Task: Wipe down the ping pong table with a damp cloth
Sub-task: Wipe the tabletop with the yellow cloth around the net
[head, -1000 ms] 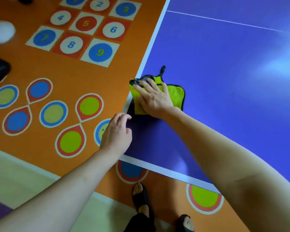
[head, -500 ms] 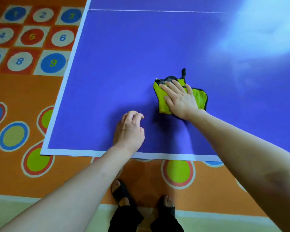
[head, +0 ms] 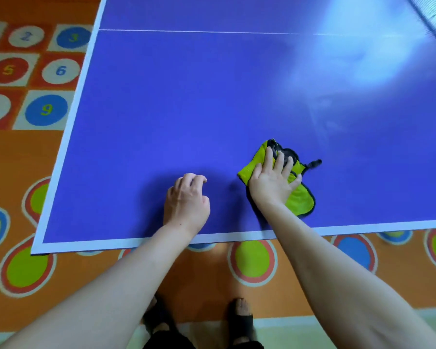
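Observation:
A blue ping pong table [head: 186, 109] with a white edge line fills most of the view. A yellow-green cloth with black trim [head: 300, 197] lies flat on it near the front edge. My right hand [head: 272, 182] presses on the cloth with straight, spread fingers. To its left, my left hand [head: 186, 200] rests on the bare table surface, fingers loosely curled and holding nothing.
The table's front edge [head: 212, 239] and left edge [head: 73, 117] border an orange play mat with coloured circles and numbered squares [head: 45, 109]. My sandalled feet [head: 242, 316] stand on the mat just below the front edge. Bright glare [head: 378, 54] covers the table's far right.
My right hand has slid the cloth to the right along the table, away from the left edge. My left hand has come off the edge onto the surface.

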`<state>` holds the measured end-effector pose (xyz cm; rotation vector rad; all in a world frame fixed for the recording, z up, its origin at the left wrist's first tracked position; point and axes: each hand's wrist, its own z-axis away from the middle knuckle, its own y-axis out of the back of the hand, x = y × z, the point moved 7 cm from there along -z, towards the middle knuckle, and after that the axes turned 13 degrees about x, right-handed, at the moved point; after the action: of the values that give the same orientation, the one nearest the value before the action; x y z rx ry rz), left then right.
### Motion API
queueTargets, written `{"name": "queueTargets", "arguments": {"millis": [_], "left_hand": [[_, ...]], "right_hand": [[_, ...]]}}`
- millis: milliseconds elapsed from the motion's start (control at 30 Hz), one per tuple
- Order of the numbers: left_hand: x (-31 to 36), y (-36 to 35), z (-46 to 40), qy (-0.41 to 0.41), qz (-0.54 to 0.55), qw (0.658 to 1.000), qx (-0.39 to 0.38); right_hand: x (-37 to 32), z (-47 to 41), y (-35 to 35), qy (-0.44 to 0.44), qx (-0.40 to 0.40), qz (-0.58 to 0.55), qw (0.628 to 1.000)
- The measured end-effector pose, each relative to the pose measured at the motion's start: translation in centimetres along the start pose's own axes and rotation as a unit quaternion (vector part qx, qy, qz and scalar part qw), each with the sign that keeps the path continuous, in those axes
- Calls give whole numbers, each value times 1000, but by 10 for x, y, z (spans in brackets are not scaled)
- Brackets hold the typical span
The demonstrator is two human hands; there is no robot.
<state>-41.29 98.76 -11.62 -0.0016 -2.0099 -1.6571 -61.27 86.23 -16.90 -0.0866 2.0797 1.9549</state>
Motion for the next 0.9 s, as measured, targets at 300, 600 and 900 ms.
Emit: {"name": "queueTargets", "arguments": {"millis": [300, 600, 900], "left_hand": [[-191, 80, 9, 77, -59, 993, 61], [-312, 131, 68, 197, 3, 978, 74], [-286, 124, 87, 186, -14, 980, 71]], "right_hand": [[-193, 97, -44, 92, -33, 2, 995], [-393, 214, -88, 407, -81, -13, 910], [-324, 221, -65, 635, -93, -5, 767]]}}
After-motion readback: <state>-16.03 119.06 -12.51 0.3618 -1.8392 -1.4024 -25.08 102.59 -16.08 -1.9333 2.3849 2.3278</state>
